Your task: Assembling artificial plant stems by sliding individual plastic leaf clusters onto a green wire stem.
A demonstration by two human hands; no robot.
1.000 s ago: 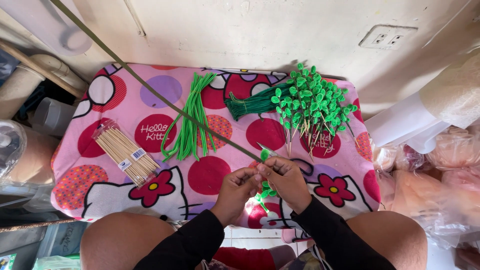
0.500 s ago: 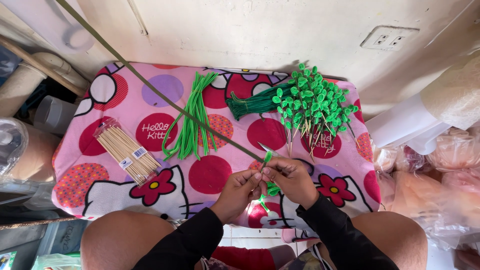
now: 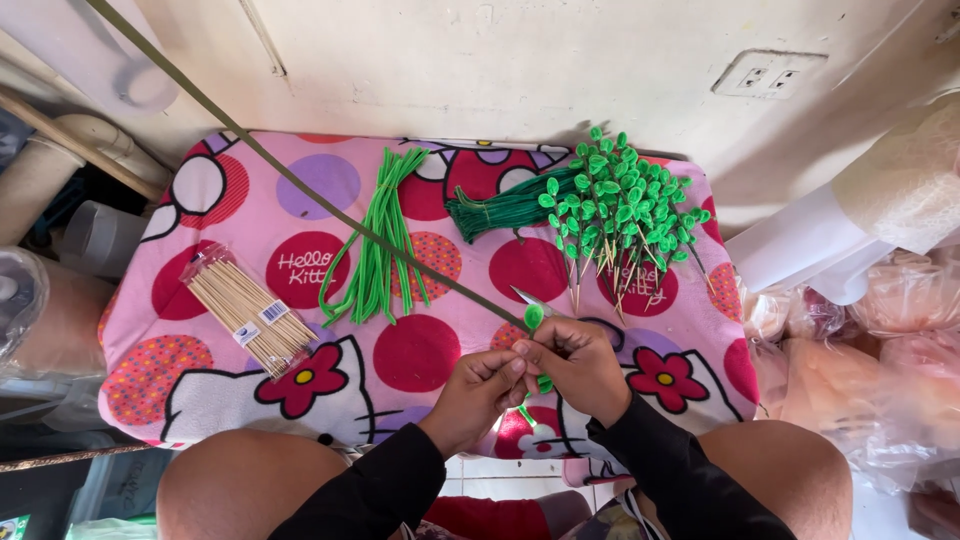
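My left hand [image 3: 477, 387] and my right hand [image 3: 572, 365] meet near the front of a pink spotted cloth-covered table [image 3: 420, 350]. Together they pinch a thin stick wrapped with a green chenille stem [image 3: 535, 318] whose looped tip pokes up above my fingers. A long dark green tape strip [image 3: 300, 180] runs from my hands diagonally up to the top left. Behind my hands lies a pile of finished green leaf sticks [image 3: 615, 210].
A bundle of green chenille stems [image 3: 382, 240] lies mid-table. A clear packet of wooden skewers [image 3: 245, 310] rests at the left. Small scissors [image 3: 530, 300] peek out by my hands. Plastic bags [image 3: 880, 350] crowd the right, a wall socket [image 3: 768, 72] is above.
My hands have shifted slightly and kept turning the green-wrapped stick between the fingers; the green tip stays above them. Nothing else on the table has moved.
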